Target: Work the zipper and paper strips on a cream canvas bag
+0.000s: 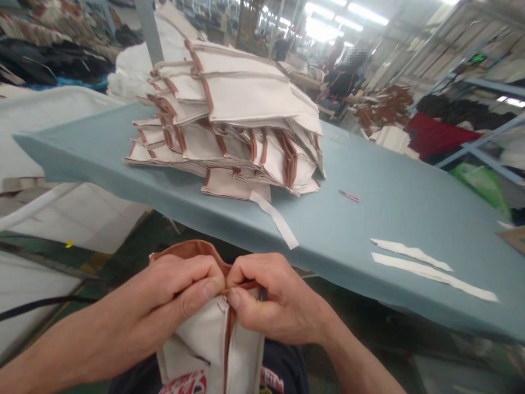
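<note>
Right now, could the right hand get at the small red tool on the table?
Probably yes: the red tool lies on bare table, nothing between, but the right hand is busy pinching the bag.

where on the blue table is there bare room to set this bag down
The widest bare stretch of the table for the bag lies right of the stack of bags, past the pink marker and beyond the two white strips. A smaller patch sits between the loose strip and those strips. The left half, under the stack, is crowded.
</note>
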`<state>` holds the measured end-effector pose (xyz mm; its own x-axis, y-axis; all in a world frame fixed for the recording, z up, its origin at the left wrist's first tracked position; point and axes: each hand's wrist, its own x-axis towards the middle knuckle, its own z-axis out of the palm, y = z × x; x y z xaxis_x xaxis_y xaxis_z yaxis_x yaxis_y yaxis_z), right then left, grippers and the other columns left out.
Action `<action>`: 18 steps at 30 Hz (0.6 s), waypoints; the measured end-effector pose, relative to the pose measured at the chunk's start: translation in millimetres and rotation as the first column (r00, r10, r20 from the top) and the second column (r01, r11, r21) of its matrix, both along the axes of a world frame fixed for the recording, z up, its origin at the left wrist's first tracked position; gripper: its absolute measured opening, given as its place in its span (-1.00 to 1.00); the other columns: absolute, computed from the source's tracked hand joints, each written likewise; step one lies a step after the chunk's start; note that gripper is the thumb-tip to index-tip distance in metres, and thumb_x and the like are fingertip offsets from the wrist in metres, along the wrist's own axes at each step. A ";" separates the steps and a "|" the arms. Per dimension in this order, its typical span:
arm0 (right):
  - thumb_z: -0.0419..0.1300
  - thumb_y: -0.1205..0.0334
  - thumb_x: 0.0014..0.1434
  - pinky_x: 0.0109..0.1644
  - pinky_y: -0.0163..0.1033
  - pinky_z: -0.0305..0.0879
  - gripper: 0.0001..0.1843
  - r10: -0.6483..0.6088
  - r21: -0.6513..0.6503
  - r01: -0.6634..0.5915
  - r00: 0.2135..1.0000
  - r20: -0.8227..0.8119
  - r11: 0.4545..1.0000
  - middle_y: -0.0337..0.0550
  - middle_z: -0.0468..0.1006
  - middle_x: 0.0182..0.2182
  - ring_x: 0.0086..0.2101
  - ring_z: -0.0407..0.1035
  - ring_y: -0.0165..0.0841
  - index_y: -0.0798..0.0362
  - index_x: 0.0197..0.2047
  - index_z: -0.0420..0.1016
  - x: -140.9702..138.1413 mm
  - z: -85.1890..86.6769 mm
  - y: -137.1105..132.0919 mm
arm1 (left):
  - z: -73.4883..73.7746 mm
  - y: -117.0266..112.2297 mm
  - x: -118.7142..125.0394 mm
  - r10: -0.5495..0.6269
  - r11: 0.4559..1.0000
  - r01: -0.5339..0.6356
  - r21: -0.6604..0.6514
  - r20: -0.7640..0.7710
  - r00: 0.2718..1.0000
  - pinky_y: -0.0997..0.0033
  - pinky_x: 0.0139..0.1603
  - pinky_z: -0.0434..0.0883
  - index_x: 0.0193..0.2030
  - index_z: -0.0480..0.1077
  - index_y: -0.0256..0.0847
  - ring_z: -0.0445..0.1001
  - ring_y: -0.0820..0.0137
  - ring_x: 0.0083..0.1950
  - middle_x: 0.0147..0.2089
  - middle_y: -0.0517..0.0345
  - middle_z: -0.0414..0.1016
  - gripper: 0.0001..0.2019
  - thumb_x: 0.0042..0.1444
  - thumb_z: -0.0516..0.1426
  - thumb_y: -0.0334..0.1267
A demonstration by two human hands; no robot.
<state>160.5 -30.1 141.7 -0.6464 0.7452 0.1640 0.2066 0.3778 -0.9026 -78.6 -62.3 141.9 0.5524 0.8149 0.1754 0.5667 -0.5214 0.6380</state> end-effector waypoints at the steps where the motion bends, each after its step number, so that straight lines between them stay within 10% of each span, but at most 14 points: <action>1: 0.20 0.31 0.18 -0.36 -0.31 0.08 -0.84 0.016 -0.096 -0.018 1.000 -0.023 0.995 -0.41 0.29 -0.52 -0.49 0.12 -0.46 -0.02 -0.42 0.32 0.5 -1.0 1.5 | -0.2 3.0 -0.4 -0.018 0.998 0.019 -0.066 0.027 0.999 0.60 -0.34 0.43 -0.30 0.41 -0.07 0.49 0.46 -0.38 -0.35 0.35 0.52 -0.57 0.67 -0.06 -0.21; 6: 0.36 -0.11 0.35 -0.43 -0.32 0.00 -0.57 0.071 -0.420 -0.116 0.990 -0.120 0.900 -0.40 0.24 -0.51 -0.48 0.05 -0.46 0.02 -0.35 0.41 4.9 -9.0 8.9 | 0.6 14.1 0.5 -0.029 0.985 0.050 -0.162 0.131 0.991 0.57 -0.39 0.36 -0.30 0.47 -0.09 0.49 0.47 -0.37 -0.37 0.34 0.52 -0.55 0.66 -0.03 -0.11; 18: 0.30 -0.41 0.43 -0.35 -0.32 0.12 -0.35 0.073 -0.414 -0.136 0.984 -0.164 0.900 -0.32 0.36 -0.43 -0.43 0.15 -0.44 0.05 -0.31 0.46 14.5 -19.8 16.3 | 1.1 19.1 3.7 -0.008 0.994 -0.010 0.110 0.164 0.986 0.68 -0.28 0.45 -0.12 0.55 -0.02 0.60 0.57 -0.40 -0.31 0.44 0.66 -0.83 0.41 0.17 -0.40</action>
